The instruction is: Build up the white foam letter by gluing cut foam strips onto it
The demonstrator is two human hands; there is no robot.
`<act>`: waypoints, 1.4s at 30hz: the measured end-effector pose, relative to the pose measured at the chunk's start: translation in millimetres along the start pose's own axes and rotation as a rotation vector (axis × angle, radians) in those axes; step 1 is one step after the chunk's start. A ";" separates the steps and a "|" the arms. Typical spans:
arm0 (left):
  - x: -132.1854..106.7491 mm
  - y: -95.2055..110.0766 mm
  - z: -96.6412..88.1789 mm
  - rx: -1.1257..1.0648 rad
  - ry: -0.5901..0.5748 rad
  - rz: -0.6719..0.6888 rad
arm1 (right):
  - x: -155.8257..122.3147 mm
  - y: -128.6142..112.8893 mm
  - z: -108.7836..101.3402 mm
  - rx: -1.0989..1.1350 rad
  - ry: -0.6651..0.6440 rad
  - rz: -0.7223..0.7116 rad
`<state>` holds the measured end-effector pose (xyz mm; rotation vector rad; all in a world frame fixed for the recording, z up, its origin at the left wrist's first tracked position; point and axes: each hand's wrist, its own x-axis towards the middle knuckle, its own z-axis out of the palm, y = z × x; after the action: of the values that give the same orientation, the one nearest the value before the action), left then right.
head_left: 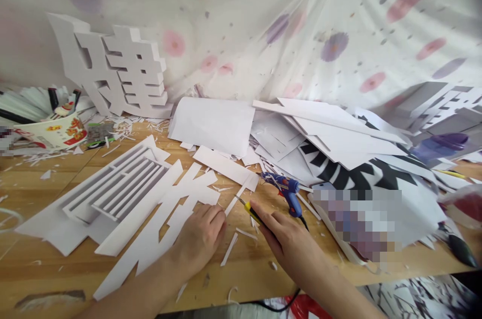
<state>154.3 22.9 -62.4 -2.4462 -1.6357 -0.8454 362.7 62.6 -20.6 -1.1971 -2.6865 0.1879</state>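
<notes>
My left hand [199, 236] lies flat, fingers together, pressing on a large white foam-board cut-out [158, 228] on the wooden table [45, 193]. My right hand [286, 238] grips a yellow-and-black craft knife [250, 211]. The knife's blade tip touches a thin white foam strip [235, 201] at the right edge of the cut-out. Just beyond my right hand lies a blue glue gun [286, 191].
A finished white 3D foam character [116, 73] stands at the back left, near a printed bowl [52, 130] with tools. A ribbed white foam piece [113, 191] lies left. Piled white sheets [320, 133] and black-printed paper [357, 173] lie right, scraps everywhere.
</notes>
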 end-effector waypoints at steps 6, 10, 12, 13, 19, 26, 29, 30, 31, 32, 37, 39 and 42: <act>0.2 -0.9 2.0 0.005 0.007 -0.108 | 1.6 2.7 5.5 -0.019 0.017 -0.004; 0.9 -2.0 5.4 0.017 -0.010 -0.180 | 0.9 2.4 4.6 0.011 0.036 0.002; 2.6 -2.4 6.7 0.008 -0.030 -0.194 | 1.3 2.9 5.6 0.023 0.021 0.011; 3.6 -2.7 6.8 -0.004 -0.033 -0.205 | 1.6 3.5 6.4 0.036 0.015 0.022; 5.9 -7.8 -1.2 -0.048 0.180 -0.192 | 0.9 8.2 8.9 0.157 0.172 0.093; 4.4 -5.8 -16.0 -0.046 0.348 -0.028 | -0.6 5.9 7.6 0.172 0.241 0.104; 4.9 -4.0 -20.4 -0.037 0.368 -0.005 | 0.2 5.2 7.6 0.174 0.239 0.105; 5.0 -3.6 -21.4 -0.034 0.371 0.002 | 0.2 5.2 7.5 0.173 0.240 0.103; 5.1 -3.4 -22.2 -0.032 0.373 0.009 | 0.2 5.2 7.5 0.172 0.242 0.102; 5.1 -3.2 -22.8 -0.029 0.374 0.015 | 0.1 5.2 7.3 0.171 0.243 0.101; 4.0 -4.3 -24.3 -0.005 0.373 0.051 | 0.0 4.7 6.5 0.209 0.231 0.113; 2.9 -5.9 -24.7 -0.003 0.371 0.082 | 0.4 4.2 6.2 0.240 0.230 0.114; 1.1 -8.5 -26.0 -0.003 0.378 0.117 | 0.5 4.5 6.7 0.303 0.253 0.106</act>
<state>136.8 18.1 -41.8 -2.1838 -1.3451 -1.2009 364.1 65.8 -27.9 -1.1796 -2.2822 0.4123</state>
